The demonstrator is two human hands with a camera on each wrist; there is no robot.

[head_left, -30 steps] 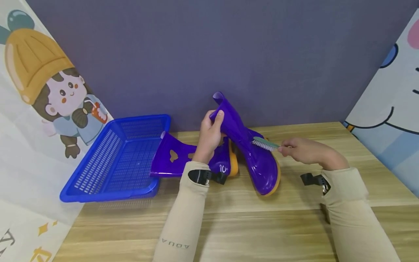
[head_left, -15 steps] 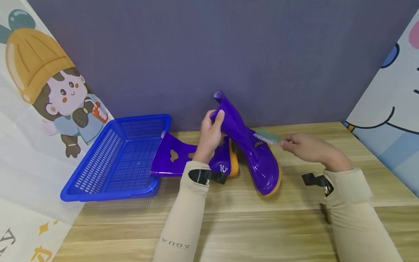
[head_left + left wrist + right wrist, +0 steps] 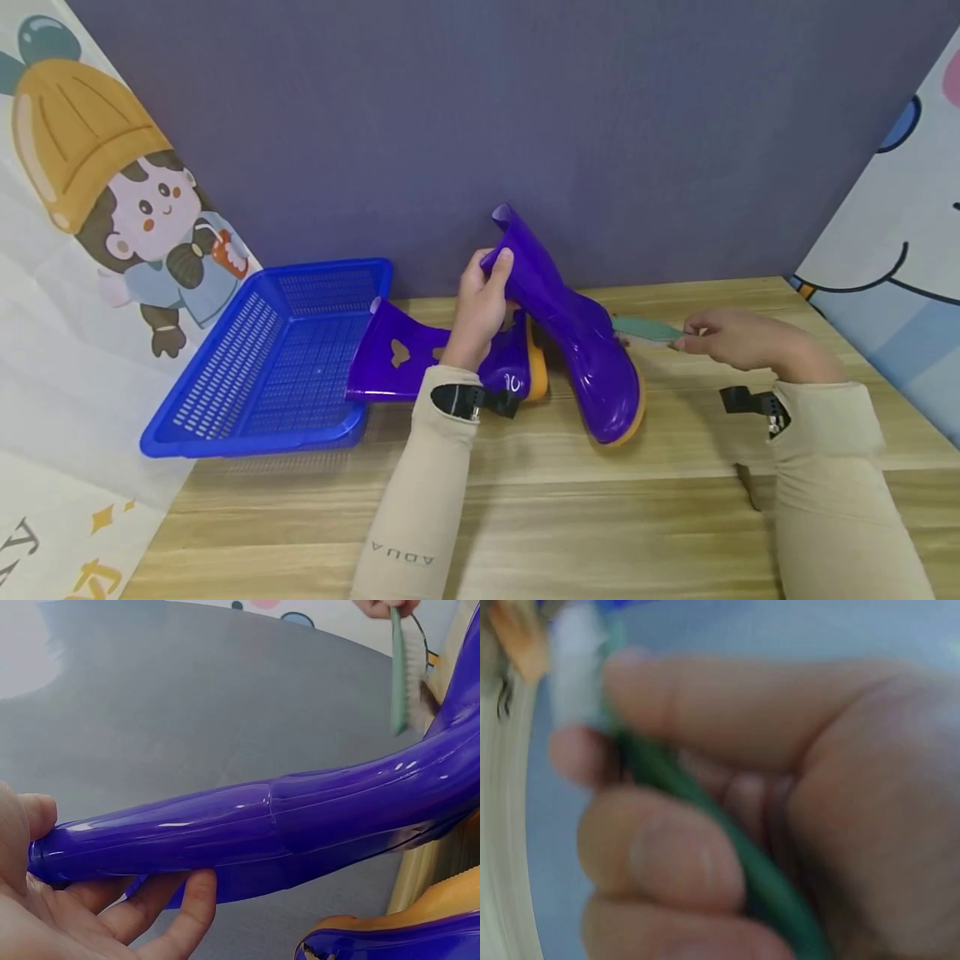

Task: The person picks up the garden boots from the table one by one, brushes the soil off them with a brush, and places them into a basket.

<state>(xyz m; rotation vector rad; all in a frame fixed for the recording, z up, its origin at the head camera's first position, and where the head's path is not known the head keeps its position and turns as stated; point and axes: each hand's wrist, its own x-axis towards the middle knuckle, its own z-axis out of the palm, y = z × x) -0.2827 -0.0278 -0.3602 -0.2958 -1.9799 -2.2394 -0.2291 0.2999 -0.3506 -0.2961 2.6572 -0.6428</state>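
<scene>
Here, you work at a pale wood-grain tabletop (image 3: 570, 517) set against a flat grey-purple back wall (image 3: 525, 117), with a cartoon-girl printed cloth (image 3: 97, 217) hanging at your left and a blue-and-white cartoon panel (image 3: 892, 250) at your right. Your left hand (image 3: 480, 312) has its fingers and thumb curled round the upper shaft of a glossy purple rubber boot with an orange sole (image 3: 577, 350); the boot stands tilted, its open top toward the wall and its toe resting on the table toward you. In the left wrist view the shaft crosses your palm, with your fingertips (image 3: 191, 900) wrapped underneath it. Your right hand (image 3: 742, 342) pinches the handle of a green plastic scrubbing brush with white bristles (image 3: 645, 330), held level, its head just beside the right side of the boot; you cannot tell whether the bristles touch it. The right wrist view is blurred, yet it shows your fingers (image 3: 667, 859) closed round the green handle. Behind your left forearm a second purple boot with heart-shaped cut-outs (image 3: 420, 362) lies on its side, its shaft reaching to a shallow blue perforated plastic basket (image 3: 225, 400) on the table's left part. Black straps sit on both beige sleeves.
</scene>
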